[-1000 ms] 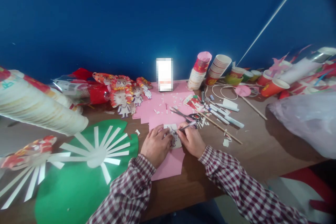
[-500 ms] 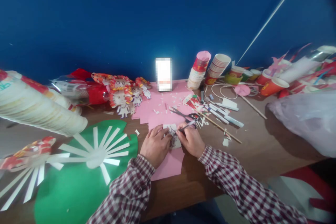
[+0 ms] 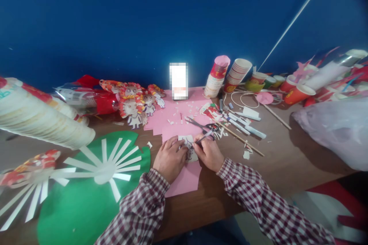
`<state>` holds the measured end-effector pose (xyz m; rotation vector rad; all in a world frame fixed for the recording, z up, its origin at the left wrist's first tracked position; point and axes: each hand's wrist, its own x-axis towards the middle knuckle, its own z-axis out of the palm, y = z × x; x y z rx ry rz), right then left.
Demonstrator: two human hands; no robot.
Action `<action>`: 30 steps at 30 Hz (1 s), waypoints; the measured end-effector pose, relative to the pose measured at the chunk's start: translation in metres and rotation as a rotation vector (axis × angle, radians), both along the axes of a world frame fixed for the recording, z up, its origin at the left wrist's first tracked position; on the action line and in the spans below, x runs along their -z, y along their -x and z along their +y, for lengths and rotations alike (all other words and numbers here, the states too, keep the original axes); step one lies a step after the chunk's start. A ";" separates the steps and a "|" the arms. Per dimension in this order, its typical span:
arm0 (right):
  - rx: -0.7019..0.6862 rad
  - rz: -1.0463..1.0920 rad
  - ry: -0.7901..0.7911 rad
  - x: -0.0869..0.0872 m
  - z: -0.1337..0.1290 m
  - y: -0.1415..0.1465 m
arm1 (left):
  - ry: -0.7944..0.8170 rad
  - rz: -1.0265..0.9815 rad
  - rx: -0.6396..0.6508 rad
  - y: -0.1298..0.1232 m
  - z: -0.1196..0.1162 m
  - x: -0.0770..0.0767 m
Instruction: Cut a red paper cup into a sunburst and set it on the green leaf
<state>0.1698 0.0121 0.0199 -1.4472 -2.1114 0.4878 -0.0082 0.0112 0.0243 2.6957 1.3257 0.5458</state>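
A small white paper piece [image 3: 194,156] with a dark line drawing of a figure lies on pink paper [image 3: 184,183] in front of me. My left hand [image 3: 170,157] rests flat over the left side of the piece, fingers stretched and partly bent, pinning it down. In my right hand [image 3: 209,154] a slim pen [image 3: 206,136] is pinched, its tip down at the drawing's right part. The tip itself is hidden by the fingers. Just beyond the right hand lie black scissors [image 3: 202,125], touched by neither hand.
Left stand cut-out paper figures [image 3: 133,115], a green paper disc [image 3: 86,199] with white strips, and stacked paper cups [image 3: 48,116]. A bright screen [image 3: 178,80] stands at the wall. Right are markers [image 3: 254,131], a wooden stick [image 3: 244,141], cup stacks [image 3: 240,74] and a plastic bag [image 3: 333,130].
The view has shifted very slightly. Both hands stay in place over the white paper, with the pen still held; its upper end has tilted only a little.
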 end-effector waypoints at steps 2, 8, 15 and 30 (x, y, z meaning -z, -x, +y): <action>-0.002 -0.009 0.008 -0.001 0.000 0.000 | -0.007 -0.004 0.002 0.000 0.000 0.000; -0.009 -0.008 0.009 -0.001 0.000 0.000 | 0.012 0.015 0.002 0.000 0.000 0.000; -0.006 -0.002 0.008 -0.001 0.000 0.000 | -0.006 -0.008 0.004 0.000 0.001 0.001; -0.022 -0.015 0.021 -0.001 0.000 -0.001 | 0.026 0.018 -0.004 0.000 0.000 -0.001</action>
